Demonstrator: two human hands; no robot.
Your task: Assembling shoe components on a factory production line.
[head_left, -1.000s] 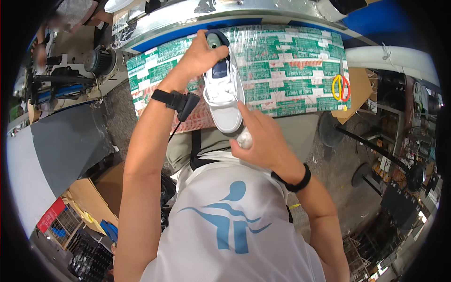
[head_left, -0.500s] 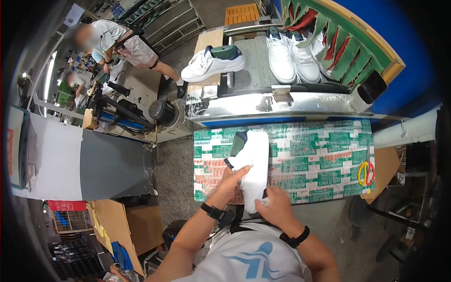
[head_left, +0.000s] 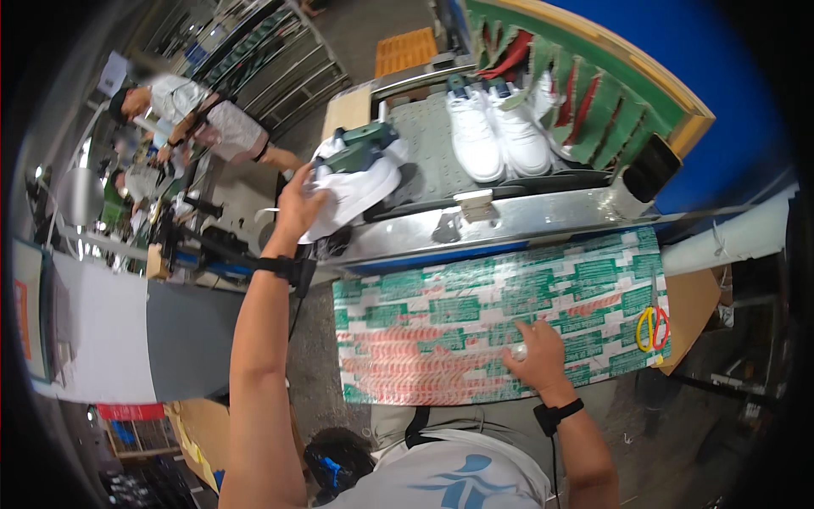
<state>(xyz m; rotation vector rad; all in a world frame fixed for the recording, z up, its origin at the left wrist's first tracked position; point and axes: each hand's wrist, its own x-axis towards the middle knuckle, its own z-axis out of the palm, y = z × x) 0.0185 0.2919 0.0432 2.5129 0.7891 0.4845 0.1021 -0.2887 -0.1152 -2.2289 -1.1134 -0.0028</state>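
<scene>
My left hand [head_left: 298, 204] reaches far forward to the left end of the conveyor and grips a white sneaker [head_left: 360, 191] with a dark green lining. That sneaker sits side by side with a second white sneaker [head_left: 395, 151], which it partly hides. My right hand [head_left: 538, 355] hovers over or rests on the table covered in green, white and red printed tape [head_left: 441, 314]. Its thumb and fingers are apart, with no shoe in them; a small pale spot shows between them.
More white sneakers [head_left: 500, 131] stand on the conveyor [head_left: 420, 140] before a green and red strip curtain [head_left: 585, 89]. Yellow and red scissors [head_left: 653, 329] lie at the table's right edge. A black box-shaped thing [head_left: 651, 170] stands by the conveyor. Another person [head_left: 199, 119] stands far left.
The white sneaker has gone from the table to the conveyor's left end, carried in my left hand. My right hand has let go of it and moved right. The view has shifted.
</scene>
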